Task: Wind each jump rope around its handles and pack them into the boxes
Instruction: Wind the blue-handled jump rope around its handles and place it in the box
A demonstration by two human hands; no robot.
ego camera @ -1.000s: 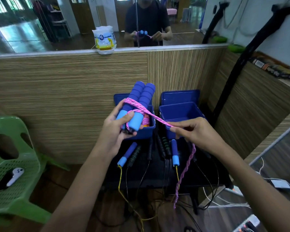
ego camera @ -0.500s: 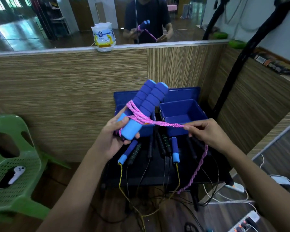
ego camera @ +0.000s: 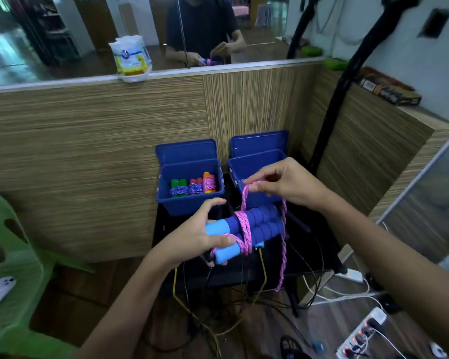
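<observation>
My left hand (ego camera: 201,235) grips the light-blue ends of two blue foam jump-rope handles (ego camera: 257,225), held side by side and lying level over the black table. A pink braided rope (ego camera: 244,226) is wound a few turns around their middle. My right hand (ego camera: 283,183) pinches the rope above the handles; its loose tail hangs down past the table edge. The left blue box (ego camera: 166,193) holds three wound ropes. The right blue box (ego camera: 235,164) stands beside it, its inside mostly hidden by my right hand.
Other ropes with black and yellow cords (ego camera: 263,270) lie on the black table (ego camera: 314,244) and hang off its front. A green plastic chair (ego camera: 13,275) with a white controller stands at the left. A power strip (ego camera: 360,330) and cables lie on the floor at the right.
The handles have swung from pointing up to lying level and lower. My right hand rose from beside them to above them, carrying the rope over. The view tilted down, showing the left box's contents.
</observation>
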